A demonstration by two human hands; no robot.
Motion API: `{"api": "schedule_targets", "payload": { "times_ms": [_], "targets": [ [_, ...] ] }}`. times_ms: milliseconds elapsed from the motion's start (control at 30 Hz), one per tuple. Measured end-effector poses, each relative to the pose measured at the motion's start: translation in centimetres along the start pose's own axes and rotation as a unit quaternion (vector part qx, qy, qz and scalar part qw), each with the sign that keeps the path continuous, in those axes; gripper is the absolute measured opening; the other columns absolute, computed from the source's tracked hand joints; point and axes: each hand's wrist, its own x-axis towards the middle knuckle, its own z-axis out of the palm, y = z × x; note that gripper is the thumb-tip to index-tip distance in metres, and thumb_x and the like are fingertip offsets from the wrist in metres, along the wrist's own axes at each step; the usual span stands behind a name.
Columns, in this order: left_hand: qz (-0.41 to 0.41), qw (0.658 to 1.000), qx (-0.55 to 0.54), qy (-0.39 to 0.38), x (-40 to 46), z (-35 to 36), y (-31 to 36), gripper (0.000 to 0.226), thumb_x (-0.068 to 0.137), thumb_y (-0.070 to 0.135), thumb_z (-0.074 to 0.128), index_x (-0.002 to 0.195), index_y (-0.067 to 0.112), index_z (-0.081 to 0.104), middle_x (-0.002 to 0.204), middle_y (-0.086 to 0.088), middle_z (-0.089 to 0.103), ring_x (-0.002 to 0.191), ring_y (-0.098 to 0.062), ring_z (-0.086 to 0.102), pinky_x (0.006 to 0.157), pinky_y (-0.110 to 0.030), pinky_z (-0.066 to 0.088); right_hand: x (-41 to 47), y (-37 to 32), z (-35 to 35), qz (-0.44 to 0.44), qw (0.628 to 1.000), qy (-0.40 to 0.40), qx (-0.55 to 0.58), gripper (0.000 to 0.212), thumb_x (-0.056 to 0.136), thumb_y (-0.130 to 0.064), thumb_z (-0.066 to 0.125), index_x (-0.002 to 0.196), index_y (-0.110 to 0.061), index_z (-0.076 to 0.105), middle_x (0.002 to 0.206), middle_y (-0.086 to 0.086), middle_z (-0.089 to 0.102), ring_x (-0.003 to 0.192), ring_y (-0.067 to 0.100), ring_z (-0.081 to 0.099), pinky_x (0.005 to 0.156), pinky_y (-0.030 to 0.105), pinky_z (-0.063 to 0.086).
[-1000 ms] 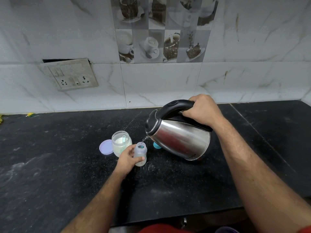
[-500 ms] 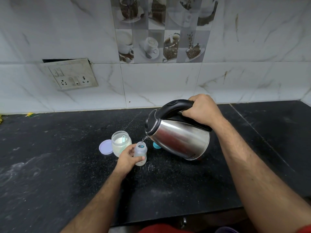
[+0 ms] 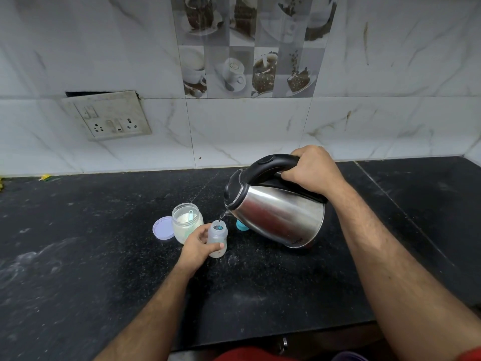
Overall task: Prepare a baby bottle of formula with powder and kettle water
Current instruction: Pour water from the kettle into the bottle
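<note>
The right hand (image 3: 312, 169) was wrapped tightly around the black handle of the kettle (image 3: 276, 214), tilting it toward 9 o'clock. A thin stream of water ran from the spout into the bottle (image 3: 217, 237). The left hand (image 3: 199, 246) kept a closed grip around the bottle, which stood upright on the tabletop (image 3: 104, 256). At the bottle's 10 o'clock stood the open powder jar (image 3: 186, 222), its lid (image 3: 162, 227) just beside it.
</note>
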Motion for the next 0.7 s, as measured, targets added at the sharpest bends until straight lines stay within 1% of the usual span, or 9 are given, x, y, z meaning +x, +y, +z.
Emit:
{"api": "schedule_targets", "payload": {
  "times_ms": [133, 233, 367, 500, 700],
  "targets": [
    [-0.002, 1.0, 0.004, 0.001, 0.01, -0.2, -0.29, 0.059, 0.069, -0.001, 0.084, 0.12, 0.019, 0.062, 0.114, 0.0, 0.071, 0.106, -0.016, 0.067, 0.094, -0.032, 0.052, 0.04, 0.05, 0.05, -0.001, 1.0, -0.001, -0.001, 0.019, 0.069, -0.023, 0.074, 0.064, -0.009, 0.062, 0.054, 0.001, 0.054, 0.055, 0.02, 0.05, 0.051, 0.029, 0.035],
    [0.0, 1.0, 0.001, 0.002, -0.01, -0.24, -0.24, 0.058, 0.069, -0.002, 0.083, 0.119, 0.016, 0.062, 0.114, -0.002, 0.071, 0.106, -0.018, 0.067, 0.092, -0.029, 0.052, 0.13, 0.09, 0.14, 0.0, 1.0, -0.001, -0.006, 0.019, 0.069, -0.023, 0.073, 0.063, -0.009, 0.061, 0.054, 0.001, 0.053, 0.054, 0.02, 0.048, 0.05, 0.03, 0.034],
    [0.002, 1.0, 0.001, 0.002, -0.13, -0.18, -0.03, 0.056, 0.07, -0.004, 0.082, 0.118, 0.016, 0.063, 0.113, -0.002, 0.071, 0.104, -0.016, 0.067, 0.087, -0.023, 0.051, 0.18, 0.11, 0.3, 0.003, 1.0, -0.003, -0.007, 0.019, 0.069, -0.023, 0.073, 0.064, -0.008, 0.062, 0.055, 0.002, 0.054, 0.054, 0.02, 0.049, 0.05, 0.029, 0.034],
    [0.005, 1.0, 0.005, -0.002, -0.02, -0.26, -0.19, 0.056, 0.069, -0.003, 0.083, 0.118, 0.016, 0.063, 0.114, -0.003, 0.071, 0.107, -0.018, 0.066, 0.089, -0.027, 0.051, 0.24, 0.12, 0.42, 0.003, 1.0, -0.004, -0.011, 0.019, 0.068, -0.023, 0.073, 0.064, -0.008, 0.062, 0.055, 0.002, 0.054, 0.055, 0.021, 0.05, 0.05, 0.029, 0.034],
    [0.001, 1.0, 0.004, -0.002, 0.01, -0.17, -0.02, 0.057, 0.07, -0.004, 0.082, 0.119, 0.017, 0.062, 0.114, -0.001, 0.071, 0.106, -0.016, 0.066, 0.087, -0.023, 0.05, 0.35, 0.07, 0.48, 0.002, 1.0, -0.008, -0.011, 0.018, 0.069, -0.023, 0.073, 0.063, -0.01, 0.062, 0.055, 0.0, 0.054, 0.054, 0.019, 0.049, 0.051, 0.029, 0.035]
  ]
}}
